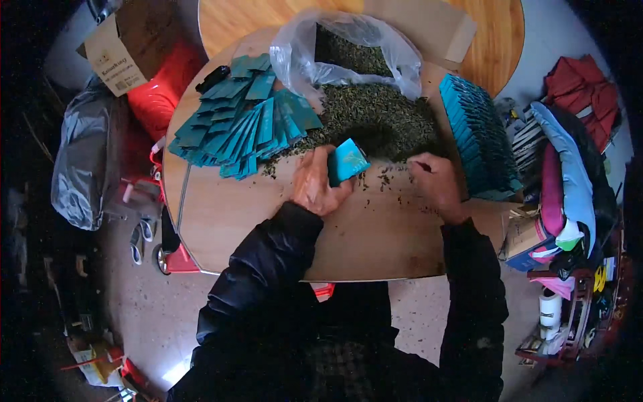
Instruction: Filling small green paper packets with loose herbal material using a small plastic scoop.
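Note:
My left hand point(320, 183) holds a small teal packet point(348, 162) upright over the wooden table point(371, 236). My right hand point(438, 182), slightly blurred, is at the near right edge of a heap of dried, dark green leaves point(379, 113), its fingers curled; whether they pinch any leaves cannot be told. The heap spills from an open clear plastic bag point(296, 60). Left of the heap lies a fanned pile of flat teal packets point(236, 120). To its right, many teal packets point(477, 135) stand packed in a row.
A flattened cardboard piece point(422, 25) lies behind the bag. A black object point(213, 79) rests at the table's left edge. Left of the table are a cardboard box point(113, 55) and a grey plastic bag point(85, 161). Folded clothes point(567, 176) are heaped on the right. Leaf crumbs lie near my hands.

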A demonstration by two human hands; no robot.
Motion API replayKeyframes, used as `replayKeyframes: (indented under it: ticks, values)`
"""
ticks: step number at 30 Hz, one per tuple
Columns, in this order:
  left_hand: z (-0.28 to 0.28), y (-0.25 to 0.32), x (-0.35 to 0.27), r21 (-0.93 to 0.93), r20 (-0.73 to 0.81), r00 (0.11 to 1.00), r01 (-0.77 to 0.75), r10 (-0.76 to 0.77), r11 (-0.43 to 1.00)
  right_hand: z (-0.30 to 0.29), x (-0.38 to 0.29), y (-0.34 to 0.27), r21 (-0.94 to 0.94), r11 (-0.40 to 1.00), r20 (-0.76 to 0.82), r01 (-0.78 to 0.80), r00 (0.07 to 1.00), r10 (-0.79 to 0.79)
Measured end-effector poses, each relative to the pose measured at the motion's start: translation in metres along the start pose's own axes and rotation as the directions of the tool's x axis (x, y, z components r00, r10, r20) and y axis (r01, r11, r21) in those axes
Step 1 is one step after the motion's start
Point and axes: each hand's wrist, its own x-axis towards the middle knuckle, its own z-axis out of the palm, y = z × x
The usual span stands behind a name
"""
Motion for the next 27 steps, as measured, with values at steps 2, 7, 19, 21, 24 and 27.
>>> replayKeyframes:
  ticks: [2,7,19,21,24,27]
  values:
    - [-0.002,0.003,0.000,0.045,0.006,1.000,0.001,-0.001,0.999,0.010,0.013,0.014,0.025,0.999,-0.094,0.031,0.995,-0.029]
    - [-0.008,0.005,-0.001,0.065,0.028,0.999,-0.029,0.028,0.997,0.021,0.020,0.016,-0.011,0.998,-0.222,0.061,0.973,-0.062]
    - [-0.010,0.009,0.000,0.097,0.097,0.995,0.002,-0.012,0.995,-0.004,-0.033,-0.037,-0.309,0.890,-0.256,0.336,0.871,-0.418]
    - [-0.010,0.007,0.001,0.085,0.106,0.994,-0.022,0.013,0.996,-0.006,-0.038,-0.043,-0.344,0.870,-0.225,0.355,0.868,-0.443]
    - [-0.010,0.006,-0.001,0.058,0.123,0.992,-0.040,0.033,0.998,-0.011,-0.047,-0.066,-0.492,0.765,-0.128,0.416,0.835,-0.536]
    - [-0.010,0.003,-0.002,0.045,0.127,0.990,-0.061,0.055,0.997,-0.003,-0.048,-0.079,-0.624,0.604,0.021,0.495,0.784,-0.621]
